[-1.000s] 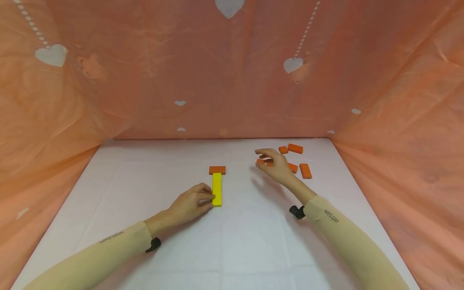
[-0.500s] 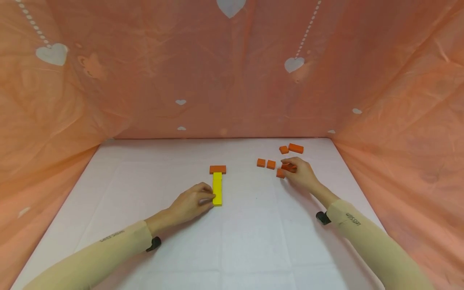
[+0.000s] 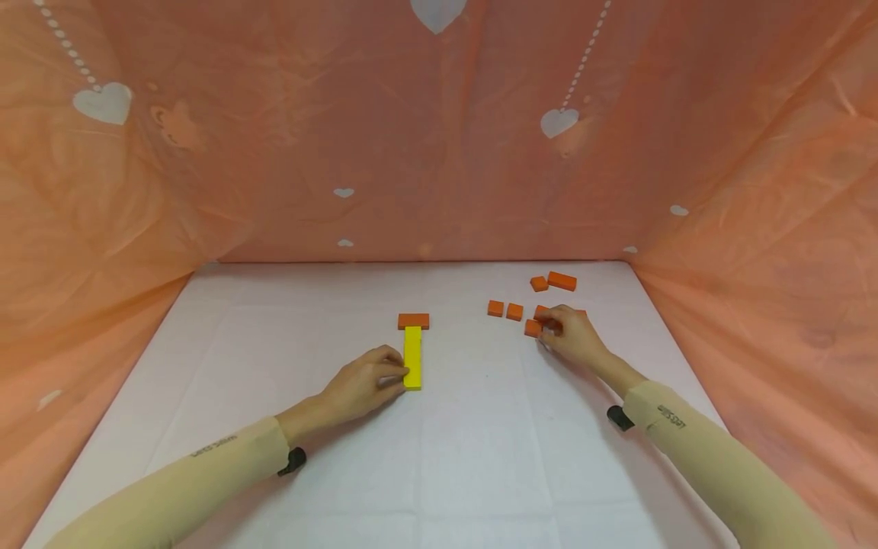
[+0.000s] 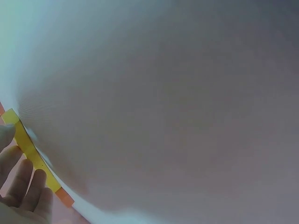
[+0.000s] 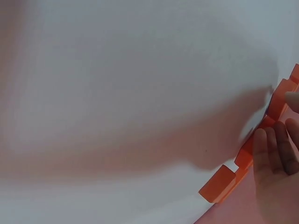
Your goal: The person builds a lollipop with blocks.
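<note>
A yellow bar of blocks [image 3: 413, 351] lies lengthwise on the white table, its far end against a crosswise orange block [image 3: 414, 321]. My left hand [image 3: 363, 383] rests at the bar's left side, its fingertips touching the bar near the close end. In the left wrist view the fingers [image 4: 21, 182] lie against the yellow bar [image 4: 35, 156]. My right hand [image 3: 572, 335] is at a small orange block [image 3: 533, 328], index finger at its far side and thumb at its near right. Another orange block [image 3: 540, 312] is partly hidden behind the index finger.
Two small orange blocks [image 3: 504, 310] lie left of the right hand. Farther back are a small orange block [image 3: 539, 284] and a long orange block [image 3: 562, 281]. Part of one more orange block [image 3: 581, 313] shows behind the right hand. Pink curtains [image 3: 439, 152] enclose the table.
My right hand has moved right and slightly toward me, from over the blocks' left end down to the small orange block. The left hand has stayed at the yellow bar.
</note>
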`<action>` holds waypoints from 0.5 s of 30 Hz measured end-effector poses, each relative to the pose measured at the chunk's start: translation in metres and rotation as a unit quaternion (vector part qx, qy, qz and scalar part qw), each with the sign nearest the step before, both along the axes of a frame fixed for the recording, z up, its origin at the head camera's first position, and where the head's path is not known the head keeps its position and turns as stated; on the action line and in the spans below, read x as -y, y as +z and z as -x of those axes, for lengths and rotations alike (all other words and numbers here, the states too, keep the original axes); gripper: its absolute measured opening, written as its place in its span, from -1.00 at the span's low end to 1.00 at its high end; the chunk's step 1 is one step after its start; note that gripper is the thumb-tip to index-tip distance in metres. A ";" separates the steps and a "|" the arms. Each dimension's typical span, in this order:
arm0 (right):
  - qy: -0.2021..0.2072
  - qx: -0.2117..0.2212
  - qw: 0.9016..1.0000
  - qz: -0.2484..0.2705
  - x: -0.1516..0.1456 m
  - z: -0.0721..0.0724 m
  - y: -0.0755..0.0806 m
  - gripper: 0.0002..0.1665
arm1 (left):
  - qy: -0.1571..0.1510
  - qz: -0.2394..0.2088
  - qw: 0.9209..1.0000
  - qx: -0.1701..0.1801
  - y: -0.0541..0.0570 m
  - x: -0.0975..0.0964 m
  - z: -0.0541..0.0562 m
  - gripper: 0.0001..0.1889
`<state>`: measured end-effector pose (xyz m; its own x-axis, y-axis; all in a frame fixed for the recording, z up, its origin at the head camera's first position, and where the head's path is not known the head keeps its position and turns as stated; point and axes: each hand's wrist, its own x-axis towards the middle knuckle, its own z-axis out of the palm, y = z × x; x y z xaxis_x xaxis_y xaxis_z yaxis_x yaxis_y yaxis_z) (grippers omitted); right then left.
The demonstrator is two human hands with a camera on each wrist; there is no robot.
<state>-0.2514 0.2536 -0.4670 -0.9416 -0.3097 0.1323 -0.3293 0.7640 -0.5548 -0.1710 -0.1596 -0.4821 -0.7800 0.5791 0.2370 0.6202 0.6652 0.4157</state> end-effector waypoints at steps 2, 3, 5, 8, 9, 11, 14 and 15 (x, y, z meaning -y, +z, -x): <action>0.001 -0.002 1.000 -0.002 0.001 0.000 0.000 -0.57 | 0.001 0.000 1.000 0.004 0.000 0.000 0.000 -0.70; 0.001 -0.003 1.000 -0.004 0.001 0.000 -0.001 -0.58 | 0.002 0.000 1.000 0.006 0.000 0.000 0.000 -0.70; 0.000 0.000 1.000 -0.007 0.002 0.000 -0.001 -0.59 | 0.004 0.001 1.000 0.011 0.000 0.000 0.000 -0.70; -0.002 0.004 1.000 -0.013 0.003 0.000 -0.002 -0.61 | 0.007 -0.001 1.000 0.023 0.000 -0.001 0.001 -0.69; -0.003 0.004 1.000 -0.014 0.004 0.000 -0.002 -0.62 | 0.009 -0.002 1.000 0.026 0.000 -0.001 0.001 -0.68; -0.005 0.003 1.000 -0.017 0.003 0.001 -0.002 -0.63 | 0.012 -0.005 0.999 0.032 0.000 -0.001 0.002 -0.66; -0.004 -0.002 1.000 -0.012 0.003 0.002 -0.003 -0.64 | 0.023 -0.008 0.999 0.036 -0.001 -0.001 0.003 -0.63; -0.003 -0.005 1.000 -0.011 0.003 0.002 -0.003 -0.64 | 0.028 -0.011 0.999 0.037 0.000 -0.001 0.003 -0.63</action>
